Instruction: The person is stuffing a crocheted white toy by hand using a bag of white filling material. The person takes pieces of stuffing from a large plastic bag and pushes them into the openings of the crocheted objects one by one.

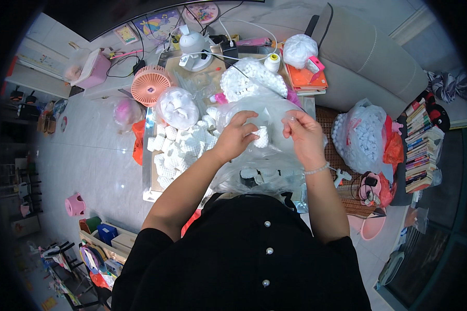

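Note:
My left hand [238,137] holds a small white crocheted piece [261,137] between thumb and fingers. Just to the right, my right hand [303,130] is raised with thumb and forefinger pinched together; something small and clear, perhaps a bit of film or thread, shows at the fingertips. Beneath both hands spreads a clear plastic bag [280,149] on the low table. Many similar white crocheted pieces [183,145] lie heaped left of my left hand. Beyond the hands rests a larger white bobbly crocheted piece [249,79], with a cone of white yarn [272,63] behind it.
A pink fan [151,86] and a bag of white stuffing [178,107] stand at the table's left. A white lamp-like device [194,48] and cables are behind. On the right are a sofa [367,54], a full plastic bag [360,136], a glue gun [341,177] and stacked books [420,151].

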Available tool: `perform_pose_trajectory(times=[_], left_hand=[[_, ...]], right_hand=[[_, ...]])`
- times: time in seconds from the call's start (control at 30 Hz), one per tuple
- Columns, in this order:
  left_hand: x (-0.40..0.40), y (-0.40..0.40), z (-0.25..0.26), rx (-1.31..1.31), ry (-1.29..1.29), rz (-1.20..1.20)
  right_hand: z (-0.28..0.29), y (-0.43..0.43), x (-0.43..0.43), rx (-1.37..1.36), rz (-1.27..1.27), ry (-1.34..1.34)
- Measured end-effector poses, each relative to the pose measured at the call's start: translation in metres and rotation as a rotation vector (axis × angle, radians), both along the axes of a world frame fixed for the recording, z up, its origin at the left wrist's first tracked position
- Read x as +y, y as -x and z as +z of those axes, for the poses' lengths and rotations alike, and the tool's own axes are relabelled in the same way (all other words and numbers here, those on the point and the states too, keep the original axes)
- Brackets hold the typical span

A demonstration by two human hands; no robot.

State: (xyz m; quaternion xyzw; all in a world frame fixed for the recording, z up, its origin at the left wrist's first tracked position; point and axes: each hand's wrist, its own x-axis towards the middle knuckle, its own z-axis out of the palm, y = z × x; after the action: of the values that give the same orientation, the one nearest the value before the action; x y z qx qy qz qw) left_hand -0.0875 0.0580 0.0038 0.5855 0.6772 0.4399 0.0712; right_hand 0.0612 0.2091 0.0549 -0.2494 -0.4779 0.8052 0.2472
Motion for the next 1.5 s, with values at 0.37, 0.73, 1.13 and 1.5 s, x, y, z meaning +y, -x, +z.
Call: perform_pose_trajectory(times=[0.37, 0.73, 1.13, 1.5], left_hand=[[-0.014, -0.038, 0.083, 0.289, -0.107, 0.019], [-0.041, -0.060, 0.098, 0.598, -0.263, -0.131], [-0.058, -0.090, 0.084, -0.393, -0.055, -0.103], [-0.072, -0.095, 0.076, -1.080, 0.251, -0.196]], right_hand=[[0.047, -0.020, -0.038, -0.169, 0.109, -0.729], [0.055, -0.043, -0.044, -0.369, 0.378, -0.527], [0.072, -0.056, -0.073, -0.419, 0.370, -0.999], [0.073, -0.090, -0.087, -0.267, 0.102, -0.767]])
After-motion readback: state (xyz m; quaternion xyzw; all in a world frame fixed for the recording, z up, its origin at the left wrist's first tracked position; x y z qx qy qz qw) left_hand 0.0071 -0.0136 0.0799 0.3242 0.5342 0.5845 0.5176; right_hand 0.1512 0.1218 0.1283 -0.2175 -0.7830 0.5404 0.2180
